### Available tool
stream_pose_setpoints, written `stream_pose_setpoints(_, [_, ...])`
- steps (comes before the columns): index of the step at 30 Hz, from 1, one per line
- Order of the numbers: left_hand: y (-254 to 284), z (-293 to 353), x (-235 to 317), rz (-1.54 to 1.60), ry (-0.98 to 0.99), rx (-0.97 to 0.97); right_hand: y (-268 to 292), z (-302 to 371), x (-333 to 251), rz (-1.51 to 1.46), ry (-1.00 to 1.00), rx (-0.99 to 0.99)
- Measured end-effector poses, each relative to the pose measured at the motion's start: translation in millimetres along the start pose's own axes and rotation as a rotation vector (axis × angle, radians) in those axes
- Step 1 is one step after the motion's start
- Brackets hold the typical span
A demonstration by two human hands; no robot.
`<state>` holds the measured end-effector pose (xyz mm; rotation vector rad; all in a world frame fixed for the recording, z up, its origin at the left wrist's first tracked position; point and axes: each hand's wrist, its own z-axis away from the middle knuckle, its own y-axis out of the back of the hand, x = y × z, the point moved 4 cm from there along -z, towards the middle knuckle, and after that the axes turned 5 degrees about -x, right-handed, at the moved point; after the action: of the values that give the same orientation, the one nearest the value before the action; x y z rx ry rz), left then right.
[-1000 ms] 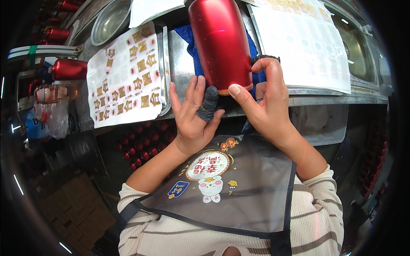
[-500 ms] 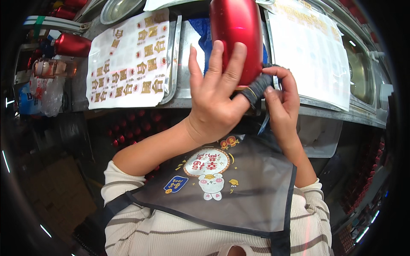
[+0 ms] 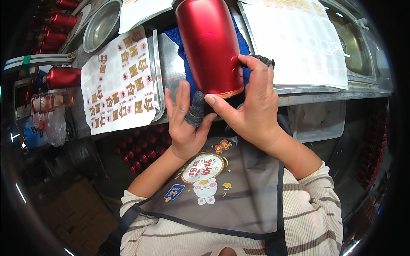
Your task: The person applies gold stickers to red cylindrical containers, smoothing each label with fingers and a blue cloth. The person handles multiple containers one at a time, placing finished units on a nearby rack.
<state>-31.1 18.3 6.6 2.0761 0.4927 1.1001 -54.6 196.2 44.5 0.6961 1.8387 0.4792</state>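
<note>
A shiny red bottle (image 3: pixel 209 45) lies on a blue cloth (image 3: pixel 241 36), its near end toward me and its far end cut off by the view's top edge. My right hand (image 3: pixel 256 106) grips its near right corner, thumb on the bottom rim and index finger along the side. A dark grey wrap covers a fingertip of that hand. Just off the bottle's near left corner is my left hand (image 3: pixel 188 121), its fingers apart and nothing in them. Another grey wrap (image 3: pixel 195 110) sits on its index finger.
A white sheet with gold decals (image 3: pixel 117 115) lies on a metal tray at left; a paler sheet (image 3: pixel 294 47) lies at right. Metal bowl (image 3: pixel 102 26), red bottle (image 3: pixel 64 78) and plastic bag (image 3: pixel 56 126) stand further left. Several red bottles (image 3: pixel 143 155) are below the bench.
My left hand has come off the bottle, down and to the left. My right hand has let go of the left hand's finger wrap and taken hold of the bottle's near end.
</note>
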Motion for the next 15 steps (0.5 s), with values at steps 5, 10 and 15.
stream_pose_setpoints(5, [-0.5,-4.3,0.8,-0.052,-0.035,0.013,-2.5,0.2,3.8,-0.056,-0.022,0.019])
stream_pose_setpoints(10, [1.6,-7.5,2.4,-0.067,-0.046,-0.003,-4.5,1.7,6.8,-0.103,-0.049,0.043])
stream_pose_setpoints(15, [2.4,-8.8,4.4,-0.107,-0.074,-0.017,-5.3,3.8,7.7,-0.121,-0.048,0.043])
